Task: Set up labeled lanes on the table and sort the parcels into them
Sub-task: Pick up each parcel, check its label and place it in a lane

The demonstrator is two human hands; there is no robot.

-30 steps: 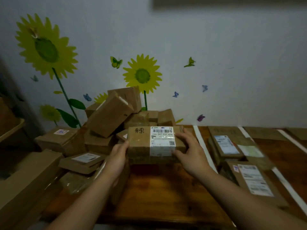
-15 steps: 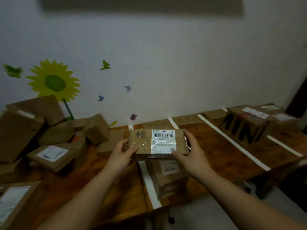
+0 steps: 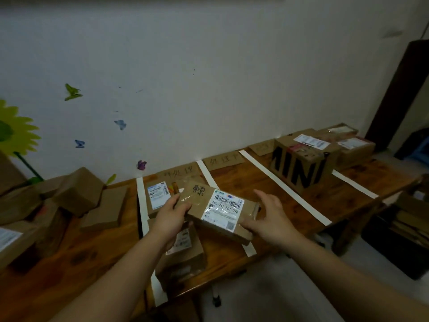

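Several unsorted parcels lie heaped at the left end of the table, outside the lanes; they are presumably the stock from which work is drawn. Right of them, a first tape strip edges the first lane, where two labelled boxes sit one behind the other below a handwritten card at the wall.

The left hand grasps the left end of the held parcel, thumb on top and fingers curled beneath. The parcel is in the air, tilted, with its shipping label upward, probably so that it can be read. It hangs over the second tape strip, between the first and second lanes. The right hand steadies the right end with fingers extended rather than wrapped and the thumb at the near corner. This is loose support, not a clench, and it suggests that a lane is being chosen.

The boxes in the first lane would obstruct a flat set-down there. The second lane has its own card.

Past a third tape strip stands a large box printed MINI. Beyond it lie more sorted parcels, well apart from the hands. What look like cartons sit dimly on the floor beyond the table end.
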